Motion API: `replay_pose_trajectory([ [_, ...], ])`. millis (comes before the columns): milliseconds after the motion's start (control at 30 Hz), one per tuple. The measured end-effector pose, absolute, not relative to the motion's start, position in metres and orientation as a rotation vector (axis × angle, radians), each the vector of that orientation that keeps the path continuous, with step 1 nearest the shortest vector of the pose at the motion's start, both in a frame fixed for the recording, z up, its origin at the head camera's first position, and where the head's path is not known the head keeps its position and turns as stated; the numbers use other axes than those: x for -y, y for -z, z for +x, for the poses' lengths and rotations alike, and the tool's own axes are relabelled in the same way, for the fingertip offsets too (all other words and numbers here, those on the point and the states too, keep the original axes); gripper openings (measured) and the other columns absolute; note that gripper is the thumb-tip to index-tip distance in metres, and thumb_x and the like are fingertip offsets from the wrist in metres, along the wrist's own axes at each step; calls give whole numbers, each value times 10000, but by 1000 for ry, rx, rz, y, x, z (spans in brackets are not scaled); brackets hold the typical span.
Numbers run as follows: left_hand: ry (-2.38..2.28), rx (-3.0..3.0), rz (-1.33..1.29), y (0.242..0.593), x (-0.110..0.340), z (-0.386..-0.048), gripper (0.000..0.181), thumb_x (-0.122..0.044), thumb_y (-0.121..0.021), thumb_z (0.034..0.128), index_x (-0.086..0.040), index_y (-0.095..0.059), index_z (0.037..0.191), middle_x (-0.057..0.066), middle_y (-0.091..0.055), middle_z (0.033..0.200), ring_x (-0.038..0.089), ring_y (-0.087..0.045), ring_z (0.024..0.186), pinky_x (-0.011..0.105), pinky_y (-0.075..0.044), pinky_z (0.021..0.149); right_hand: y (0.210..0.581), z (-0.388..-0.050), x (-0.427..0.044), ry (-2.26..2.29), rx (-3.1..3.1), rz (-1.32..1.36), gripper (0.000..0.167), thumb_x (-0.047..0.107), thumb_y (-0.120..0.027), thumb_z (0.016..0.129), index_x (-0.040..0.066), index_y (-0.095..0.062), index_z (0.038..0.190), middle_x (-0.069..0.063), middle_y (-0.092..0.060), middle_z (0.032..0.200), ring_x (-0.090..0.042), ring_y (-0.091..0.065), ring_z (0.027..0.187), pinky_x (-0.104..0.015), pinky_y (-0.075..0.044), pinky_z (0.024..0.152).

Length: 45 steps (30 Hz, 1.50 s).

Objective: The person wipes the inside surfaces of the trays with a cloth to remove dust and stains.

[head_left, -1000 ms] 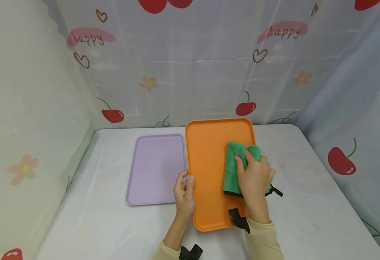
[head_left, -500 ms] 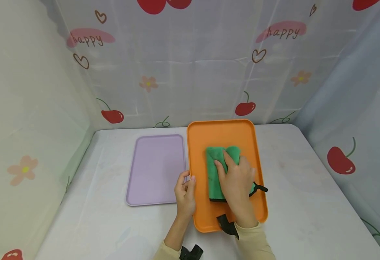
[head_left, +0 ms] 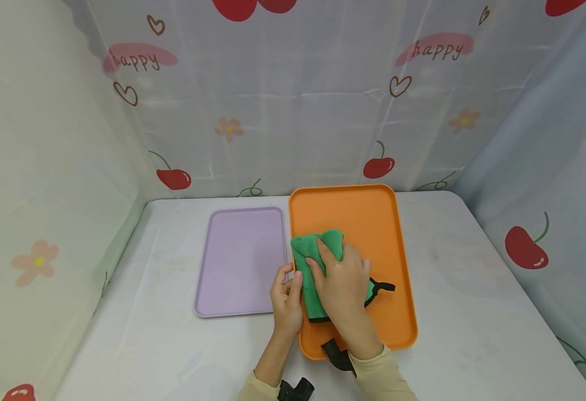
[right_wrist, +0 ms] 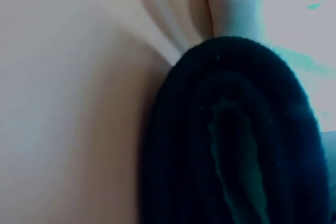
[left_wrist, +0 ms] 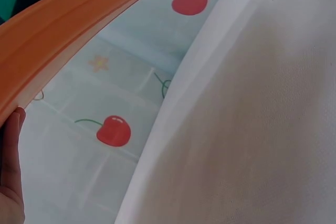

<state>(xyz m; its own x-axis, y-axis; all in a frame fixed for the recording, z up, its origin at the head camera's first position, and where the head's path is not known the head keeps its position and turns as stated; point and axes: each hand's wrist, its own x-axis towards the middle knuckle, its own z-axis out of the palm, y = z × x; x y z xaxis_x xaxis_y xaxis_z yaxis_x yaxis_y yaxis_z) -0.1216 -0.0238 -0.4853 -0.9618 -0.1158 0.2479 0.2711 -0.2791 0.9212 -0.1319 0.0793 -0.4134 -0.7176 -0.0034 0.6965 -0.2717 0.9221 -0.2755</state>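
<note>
In the head view an orange tray (head_left: pixel 360 214) is raised off the white table, at least along its left side. My left hand (head_left: pixel 286 305) holds that left edge, with the thumb over the rim. A folded green cloth (head_left: pixel 313 303) with black trim and a black loop lies against the tray's left half. Spread over the cloth, my right hand (head_left: pixel 344 285) pinches it between thumb and fingers and presses it to the tray. The left wrist view shows the orange tray's rim (left_wrist: pixel 68 30) and a finger (left_wrist: pixel 11 156) against it. A dark, blurred shape fills much of the right wrist view.
A flat purple tray (head_left: pixel 240 262) lies on the white table (head_left: pixel 172 345), just left of the orange one. Black straps (head_left: pixel 295 389) are around both wrists. A white curtain (head_left: pixel 298 133) with cherries and flowers stands behind the table and along both sides.
My right hand has slid the green cloth leftward across the orange tray, from its right side to its left edge. The left hand keeps its hold with barely any movement.
</note>
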Motion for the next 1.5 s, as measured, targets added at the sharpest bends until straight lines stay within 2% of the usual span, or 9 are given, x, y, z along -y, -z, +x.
replay_pose_trajectory([
  [333,2331,1696,-194,485,24,-121,255,-118,-456,1038,112,-474,1145,-84,-568,595,29,-570,532,175,-498,506,414,-132,-81,-479,2332,196,416,314,-843,751,133,-750,1114,-167,-606,816,-274,-541,688,-353,-279,573],
  [433,2305,1705,-192,485,23,-121,244,-109,-459,1034,111,-484,1137,-83,-507,564,21,-512,519,168,-467,504,414,-132,-83,-486,2342,195,415,315,-841,752,147,-751,1120,-162,-608,823,-270,-537,684,-348,-274,570],
  [567,2267,1735,-177,486,23,-122,234,-107,-467,1030,102,-493,1131,-83,-399,532,11,-381,475,158,-352,447,413,-132,-87,-500,2357,186,407,304,-840,754,161,-751,1124,-162,-613,834,-270,-538,692,-351,-274,571],
  [667,2241,1752,-158,486,24,-122,234,-106,-471,1028,105,-496,1125,-93,-366,527,1,-330,451,158,-289,410,413,-132,-92,-514,2362,170,404,295,-839,757,163,-750,1128,-170,-621,850,-283,-549,711,-364,-283,583],
  [967,2251,1733,-118,484,26,-122,236,-122,-480,1026,95,-505,1116,-99,-368,530,12,-392,475,162,-366,430,412,-134,-112,-522,2378,90,412,311,-815,775,126,-744,1135,-205,-637,865,-321,-567,758,-410,-329,605],
  [1233,2215,1734,-130,486,27,-124,213,-100,-474,1024,96,-513,1097,-110,-339,521,-4,-309,445,167,-264,383,412,-135,-131,-532,2405,-21,426,302,-801,790,98,-730,1158,-236,-623,863,-348,-554,776,-476,-346,626],
  [1500,2208,1727,-145,485,29,-124,218,-99,-473,1024,98,-518,1107,-110,-379,531,1,-363,463,165,-321,402,414,-136,-153,-542,2450,-145,415,293,-760,840,85,-707,1196,-277,-644,926,-380,-568,804,-497,-362,601],
])
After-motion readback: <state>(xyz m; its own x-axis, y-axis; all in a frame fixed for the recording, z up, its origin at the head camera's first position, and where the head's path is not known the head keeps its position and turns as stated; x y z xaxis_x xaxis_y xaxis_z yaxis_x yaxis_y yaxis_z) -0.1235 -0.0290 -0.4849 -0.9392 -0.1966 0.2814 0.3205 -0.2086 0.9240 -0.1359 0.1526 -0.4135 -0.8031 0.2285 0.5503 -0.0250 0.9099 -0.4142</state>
